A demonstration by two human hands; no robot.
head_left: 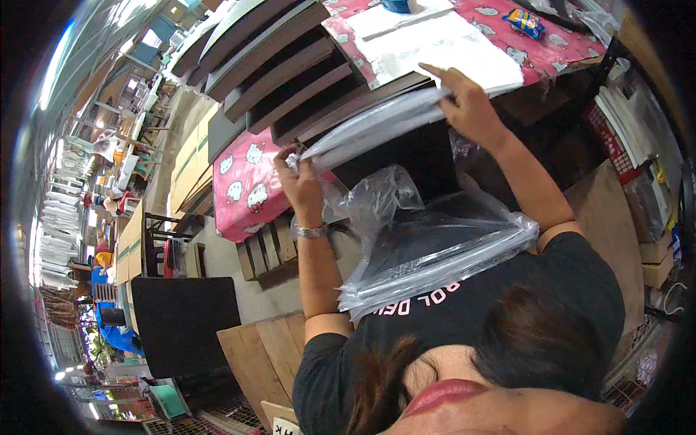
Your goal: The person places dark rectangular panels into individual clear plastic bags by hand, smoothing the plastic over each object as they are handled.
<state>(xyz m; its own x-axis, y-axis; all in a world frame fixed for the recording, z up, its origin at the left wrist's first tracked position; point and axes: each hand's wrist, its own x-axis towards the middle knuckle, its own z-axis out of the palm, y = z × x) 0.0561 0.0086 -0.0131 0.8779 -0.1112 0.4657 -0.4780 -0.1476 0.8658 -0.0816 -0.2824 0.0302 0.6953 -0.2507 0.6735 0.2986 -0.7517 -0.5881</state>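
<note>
A long folded bundle of clear plastic sheeting (384, 123) stretches between my two hands, above a black panel (399, 163). My left hand (300, 185) has its fingers closed on the left end of the bundle. At the other end, my right hand (473, 109) grips the plastic between thumb and curled fingers, its index finger stretched out. A second clear plastic bundle (442, 264) lies across my chest, with a loose crumpled part (384, 192) rising toward the panel. Just beyond my hands stand several dark flat panels (290, 83) in an overlapping stack.
A table with a pink patterned cover (250, 181) holds white sheets (435, 51) and a small blue packet (525, 24). A black chair back (185, 322) stands at left. To the right is a red basket (612, 138) with white material in it. Wooden slats (268, 254) lie below the table.
</note>
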